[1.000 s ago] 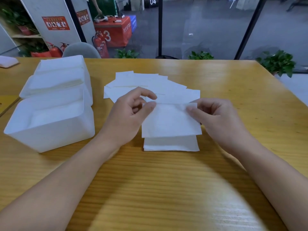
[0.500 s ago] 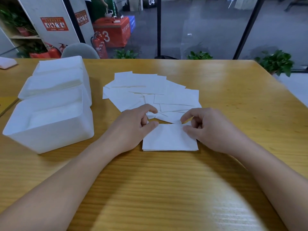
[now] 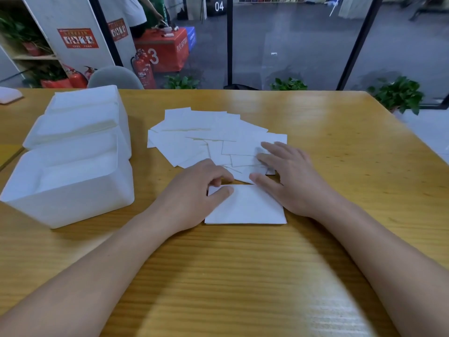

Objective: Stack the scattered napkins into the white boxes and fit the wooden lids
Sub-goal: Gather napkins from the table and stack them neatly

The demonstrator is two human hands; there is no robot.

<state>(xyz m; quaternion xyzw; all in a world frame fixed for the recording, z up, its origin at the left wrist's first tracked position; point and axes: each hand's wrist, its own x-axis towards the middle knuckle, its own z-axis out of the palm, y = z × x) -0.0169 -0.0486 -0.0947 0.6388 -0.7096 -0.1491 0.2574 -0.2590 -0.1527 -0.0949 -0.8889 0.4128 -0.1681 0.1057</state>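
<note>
A small neat stack of white napkins (image 3: 250, 207) lies on the wooden table (image 3: 340, 132) in front of me. My left hand (image 3: 194, 193) rests on its left corner, thumb pressing the top napkin, fingers loosely curled. My right hand (image 3: 289, 176) lies flat with straight fingers on the scattered napkins (image 3: 206, 135) just behind the stack. Three white boxes stand at the left: a near one (image 3: 73, 205), a middle one (image 3: 36, 135) and a far one (image 3: 119, 103), each with white napkins inside. No wooden lid is in view.
A white object (image 3: 8, 94) lies at the table's far left edge. A grey chair back (image 3: 114, 77) stands behind the table. Bare wood stretches to the right and in front of the stack.
Both hands lowered a napkin onto the near stack. My right hand then let go and reached forward onto the scattered napkins; my left hand stayed on the stack.
</note>
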